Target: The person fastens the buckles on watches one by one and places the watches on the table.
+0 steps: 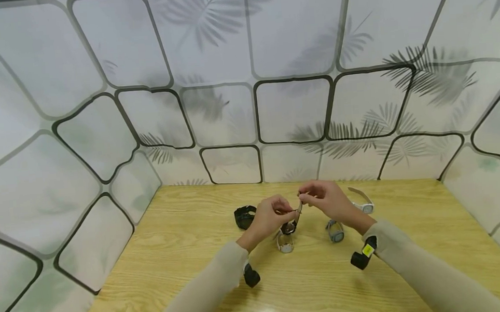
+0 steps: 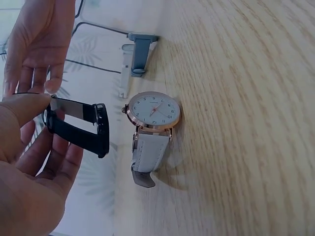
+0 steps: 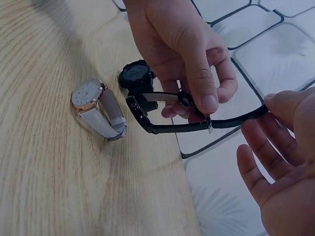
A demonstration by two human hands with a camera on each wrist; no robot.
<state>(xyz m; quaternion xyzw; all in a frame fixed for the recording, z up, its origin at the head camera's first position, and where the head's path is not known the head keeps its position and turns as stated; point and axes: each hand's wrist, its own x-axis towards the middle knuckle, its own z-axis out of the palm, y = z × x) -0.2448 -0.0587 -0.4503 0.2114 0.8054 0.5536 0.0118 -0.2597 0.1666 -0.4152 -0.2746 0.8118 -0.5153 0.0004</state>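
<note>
A black-strapped wristwatch [image 1: 288, 227] is held up between both hands above the table. My left hand [image 1: 268, 218] pinches its strap near the buckle [image 3: 187, 100], thumb on top in the right wrist view. The free end of the strap [image 3: 241, 119] is between the thumb and fingers of my right hand [image 1: 328, 200]. The watch case [image 2: 102, 130] hangs edge-on, so its dial is hidden in the left wrist view. Just below it, a white-strapped watch [image 2: 155, 110] with a rose-gold rim stands on the table, its strap closed in a loop.
On the wooden table [image 1: 187, 257], a chunky black watch [image 1: 244, 218] lies beside my left hand. A blue-grey watch [image 1: 335, 232] stands below my right hand. A white watch [image 1: 367, 208] with its strap spread lies farther right. Patterned wall covering [image 1: 294, 109] rises behind the table.
</note>
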